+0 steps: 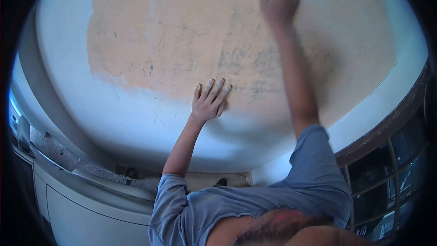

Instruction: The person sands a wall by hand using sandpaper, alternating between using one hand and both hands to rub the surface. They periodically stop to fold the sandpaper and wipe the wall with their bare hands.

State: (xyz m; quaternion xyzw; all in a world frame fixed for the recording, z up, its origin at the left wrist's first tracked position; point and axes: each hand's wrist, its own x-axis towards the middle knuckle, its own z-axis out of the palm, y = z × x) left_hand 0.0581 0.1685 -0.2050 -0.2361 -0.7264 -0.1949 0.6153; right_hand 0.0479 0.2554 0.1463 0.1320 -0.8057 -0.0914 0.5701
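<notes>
My left hand (208,102) lies flat against the wall, fingers spread, at the lower edge of a large peach-coloured patch (182,41) with dark scuffs and scratches. White paint (136,118) surrounds this patch. My right hand (280,2) is raised high at the top of the view, over the peach area. It is blurred by motion, and its fingers are partly cut off by the frame edge. Something yellowish shows faintly by its fingertips, too smeared to make out.
A pale cabinet or panel (91,209) stands at the lower left, beside a rough, dusty ledge (63,152). On the right is a dark-framed window with panes (373,168). A dark shoe tip (221,182) shows below the wall.
</notes>
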